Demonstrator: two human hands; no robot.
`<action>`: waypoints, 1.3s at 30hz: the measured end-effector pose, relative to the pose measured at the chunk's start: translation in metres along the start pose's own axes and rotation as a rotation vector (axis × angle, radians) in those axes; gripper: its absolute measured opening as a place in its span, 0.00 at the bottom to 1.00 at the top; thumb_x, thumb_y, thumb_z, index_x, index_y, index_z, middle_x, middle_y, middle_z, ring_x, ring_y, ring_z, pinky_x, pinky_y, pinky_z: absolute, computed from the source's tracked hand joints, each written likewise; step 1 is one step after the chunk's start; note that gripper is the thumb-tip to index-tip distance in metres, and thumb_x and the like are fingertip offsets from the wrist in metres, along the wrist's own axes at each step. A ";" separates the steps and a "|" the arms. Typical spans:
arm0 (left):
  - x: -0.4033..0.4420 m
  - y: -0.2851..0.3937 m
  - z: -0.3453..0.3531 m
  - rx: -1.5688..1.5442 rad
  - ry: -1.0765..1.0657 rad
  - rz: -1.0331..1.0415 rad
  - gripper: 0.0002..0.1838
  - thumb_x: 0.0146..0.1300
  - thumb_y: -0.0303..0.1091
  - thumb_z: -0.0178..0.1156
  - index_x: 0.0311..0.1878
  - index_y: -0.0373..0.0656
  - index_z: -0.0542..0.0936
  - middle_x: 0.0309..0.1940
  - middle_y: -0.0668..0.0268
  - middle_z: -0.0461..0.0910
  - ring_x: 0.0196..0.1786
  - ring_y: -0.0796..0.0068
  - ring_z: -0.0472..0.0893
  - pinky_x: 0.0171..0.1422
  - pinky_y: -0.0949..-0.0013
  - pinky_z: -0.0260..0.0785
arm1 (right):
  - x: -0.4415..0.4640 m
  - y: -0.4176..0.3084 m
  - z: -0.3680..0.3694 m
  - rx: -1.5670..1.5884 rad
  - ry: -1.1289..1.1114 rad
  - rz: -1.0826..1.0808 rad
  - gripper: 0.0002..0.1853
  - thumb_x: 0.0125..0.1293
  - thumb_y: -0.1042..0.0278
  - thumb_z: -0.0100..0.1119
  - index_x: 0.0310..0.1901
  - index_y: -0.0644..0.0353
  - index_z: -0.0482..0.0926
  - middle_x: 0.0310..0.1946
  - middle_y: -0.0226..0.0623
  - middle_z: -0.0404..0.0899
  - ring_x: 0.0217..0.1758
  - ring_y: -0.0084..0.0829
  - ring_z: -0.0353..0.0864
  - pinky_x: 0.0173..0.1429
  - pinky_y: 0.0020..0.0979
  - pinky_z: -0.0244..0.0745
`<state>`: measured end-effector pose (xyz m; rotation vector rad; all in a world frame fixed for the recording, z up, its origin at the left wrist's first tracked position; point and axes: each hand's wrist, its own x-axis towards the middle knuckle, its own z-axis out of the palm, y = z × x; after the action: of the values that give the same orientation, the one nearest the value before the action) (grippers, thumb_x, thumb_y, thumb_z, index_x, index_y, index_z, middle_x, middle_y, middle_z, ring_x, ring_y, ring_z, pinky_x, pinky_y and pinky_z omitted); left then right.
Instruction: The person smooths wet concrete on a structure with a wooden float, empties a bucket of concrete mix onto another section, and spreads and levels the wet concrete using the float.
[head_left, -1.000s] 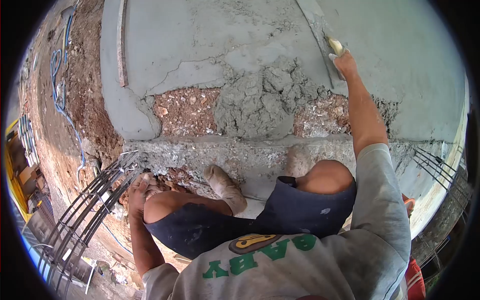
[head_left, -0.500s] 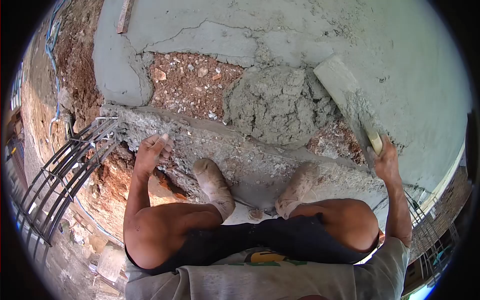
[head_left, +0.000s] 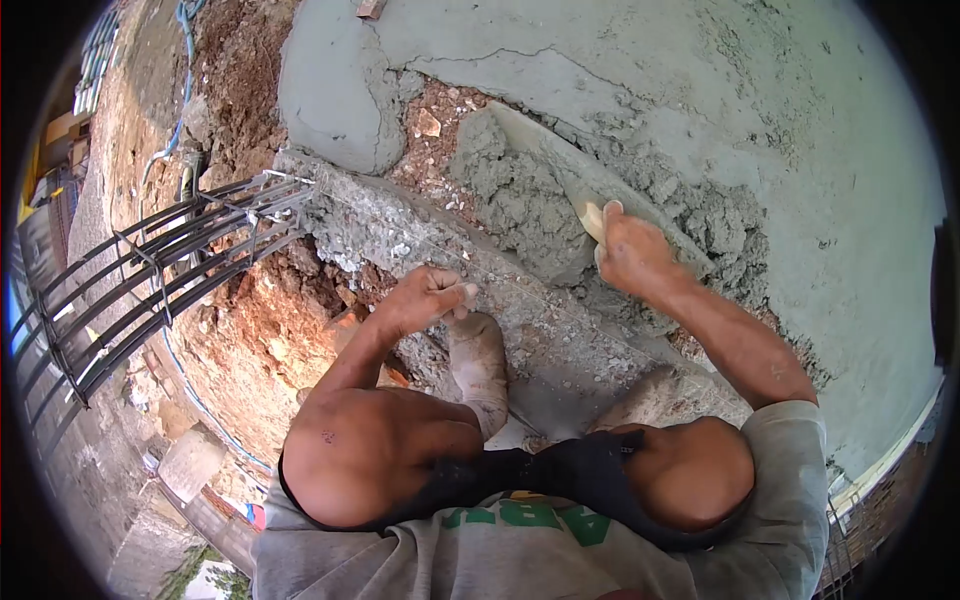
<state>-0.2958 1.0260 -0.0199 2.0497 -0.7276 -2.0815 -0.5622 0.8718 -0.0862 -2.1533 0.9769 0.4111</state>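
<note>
My right hand [head_left: 637, 250] grips the pale handle of a long, flat trowel [head_left: 590, 168]. Its blade lies tilted, its edge in the lumpy wet mortar [head_left: 525, 205], with mortar on both sides. Over my left foot, my left hand [head_left: 428, 298] is curled with the thumb against the fingers. Nothing shows in it. Close by runs a rough concrete edge [head_left: 440, 240] with a thin string along it. Beyond the mortar is a patch of reddish rubble [head_left: 432, 125], partly covered.
Smooth grey mortar [head_left: 720, 80] spreads across the far side and right. A bundle of steel rebar [head_left: 150, 260] juts out at left. Blue hose [head_left: 180, 95] runs over the dirt behind it. A dirty shoe or sock covers my left foot [head_left: 478, 365].
My right hand has pulled the trowel left and inward, dragging mortar over part of the rubble patch. My left hand stays curled beside my left foot. The head view has turned.
</note>
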 end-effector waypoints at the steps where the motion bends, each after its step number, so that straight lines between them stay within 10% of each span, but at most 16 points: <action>1: -0.002 -0.004 0.000 -0.008 -0.005 -0.007 0.17 0.67 0.44 0.60 0.34 0.38 0.84 0.24 0.67 0.81 0.25 0.79 0.78 0.30 0.74 0.68 | 0.014 -0.006 0.004 -0.016 0.028 -0.067 0.20 0.56 0.73 0.57 0.48 0.76 0.66 0.32 0.58 0.81 0.38 0.56 0.82 0.43 0.49 0.77; 7: 0.024 -0.005 -0.001 -0.038 -0.038 0.056 0.16 0.66 0.42 0.60 0.33 0.37 0.84 0.23 0.66 0.81 0.26 0.78 0.79 0.32 0.72 0.71 | 0.061 -0.052 -0.013 -0.149 0.009 -0.291 0.18 0.53 0.78 0.54 0.46 0.76 0.68 0.33 0.59 0.81 0.37 0.57 0.83 0.43 0.49 0.78; 16: 0.024 -0.027 -0.011 0.034 -0.111 0.056 0.16 0.63 0.42 0.60 0.27 0.39 0.83 0.21 0.66 0.82 0.23 0.77 0.79 0.29 0.72 0.71 | -0.052 0.016 -0.085 -0.017 0.161 0.122 0.19 0.55 0.74 0.60 0.46 0.71 0.66 0.31 0.59 0.79 0.37 0.58 0.81 0.43 0.51 0.76; 29: 0.028 -0.002 0.016 0.064 -0.299 0.056 0.18 0.65 0.45 0.59 0.31 0.39 0.84 0.26 0.65 0.84 0.27 0.78 0.80 0.35 0.73 0.72 | 0.001 -0.040 0.011 -0.049 -0.118 -0.052 0.20 0.55 0.72 0.59 0.47 0.72 0.65 0.30 0.58 0.80 0.36 0.58 0.81 0.41 0.51 0.77; 33: 0.024 -0.006 -0.013 0.068 -0.045 0.162 0.20 0.67 0.48 0.58 0.32 0.38 0.83 0.22 0.68 0.79 0.26 0.80 0.76 0.32 0.73 0.68 | -0.019 -0.043 -0.029 -0.147 -0.112 0.017 0.18 0.55 0.73 0.57 0.45 0.73 0.67 0.32 0.59 0.80 0.35 0.55 0.83 0.42 0.49 0.79; 39: 0.028 -0.021 -0.064 0.005 0.956 0.258 0.20 0.68 0.45 0.56 0.29 0.37 0.77 0.19 0.66 0.72 0.25 0.76 0.68 0.32 0.67 0.63 | 0.030 -0.067 -0.003 -0.005 -0.036 0.004 0.17 0.56 0.73 0.56 0.45 0.74 0.67 0.32 0.60 0.80 0.36 0.56 0.83 0.42 0.49 0.79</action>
<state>-0.2304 1.0166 -0.0518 2.4060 -0.7290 -0.7793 -0.4921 0.8836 -0.0681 -2.1417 0.9619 0.4532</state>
